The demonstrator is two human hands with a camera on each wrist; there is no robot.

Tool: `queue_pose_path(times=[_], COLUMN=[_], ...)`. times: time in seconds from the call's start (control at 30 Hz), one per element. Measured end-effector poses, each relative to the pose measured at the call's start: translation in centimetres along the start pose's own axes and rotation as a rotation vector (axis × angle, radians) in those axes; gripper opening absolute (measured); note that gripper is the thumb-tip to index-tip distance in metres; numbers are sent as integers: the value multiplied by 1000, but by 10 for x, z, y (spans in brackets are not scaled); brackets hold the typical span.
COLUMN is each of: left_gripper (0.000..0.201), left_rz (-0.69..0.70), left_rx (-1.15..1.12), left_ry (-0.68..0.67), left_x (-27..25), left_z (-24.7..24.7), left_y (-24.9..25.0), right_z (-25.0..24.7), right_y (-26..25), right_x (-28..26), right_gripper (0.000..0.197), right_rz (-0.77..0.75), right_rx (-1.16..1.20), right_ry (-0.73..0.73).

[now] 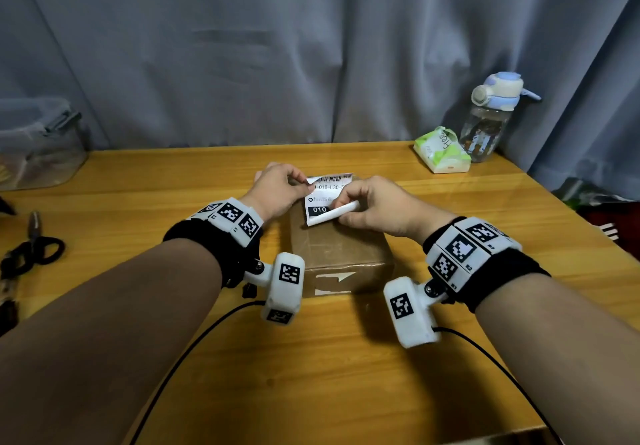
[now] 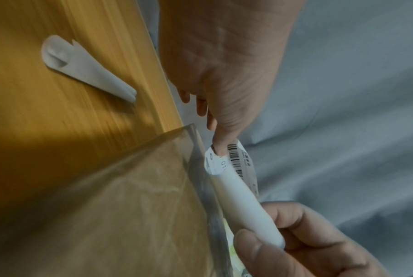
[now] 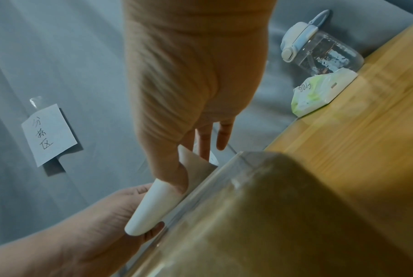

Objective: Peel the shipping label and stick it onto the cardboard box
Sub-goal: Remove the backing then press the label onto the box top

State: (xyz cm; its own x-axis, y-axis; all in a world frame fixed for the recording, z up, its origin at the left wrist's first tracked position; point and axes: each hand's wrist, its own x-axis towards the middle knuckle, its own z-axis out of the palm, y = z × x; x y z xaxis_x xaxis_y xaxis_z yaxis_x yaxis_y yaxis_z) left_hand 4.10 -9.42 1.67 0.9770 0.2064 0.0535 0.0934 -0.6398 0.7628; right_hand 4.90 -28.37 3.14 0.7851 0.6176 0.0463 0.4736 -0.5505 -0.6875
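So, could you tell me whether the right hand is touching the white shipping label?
Touching. In the head view the right hand pinches the curled lower edge of the white shipping label above the brown cardboard box.

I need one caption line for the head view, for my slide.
Above a cardboard box, the left hand pinches a shipping label while the right hand grips its curled backing.

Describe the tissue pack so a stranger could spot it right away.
Look to the wooden table's far right corner by the grey curtain. The tissue pack leans against a clear water bottle; it is the only soft green-and-white packet there.
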Motion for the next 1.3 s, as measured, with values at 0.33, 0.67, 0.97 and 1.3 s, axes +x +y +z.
queue_pose_path(times=[0.33,0.67,0.97,1.3], left_gripper=[11,10,19,90], left_rz=[-4,-20,-31,-142], left_rx=[51,63,138,127], left_ry=[41,56,34,-127], left_x=[1,2,-1,-11], left_z=[9,16,18,10], left_y=[-3,-6,-8,-17], right_z=[3,5,3,-14], right_y=[7,14,12,19], right_x=[-1,1,-8,-10], right_gripper=[9,8,21,16], right_rz=[-8,-2,15,114], right_rx=[-9,-50,99,205], right_ry=[23,41,-26,8])
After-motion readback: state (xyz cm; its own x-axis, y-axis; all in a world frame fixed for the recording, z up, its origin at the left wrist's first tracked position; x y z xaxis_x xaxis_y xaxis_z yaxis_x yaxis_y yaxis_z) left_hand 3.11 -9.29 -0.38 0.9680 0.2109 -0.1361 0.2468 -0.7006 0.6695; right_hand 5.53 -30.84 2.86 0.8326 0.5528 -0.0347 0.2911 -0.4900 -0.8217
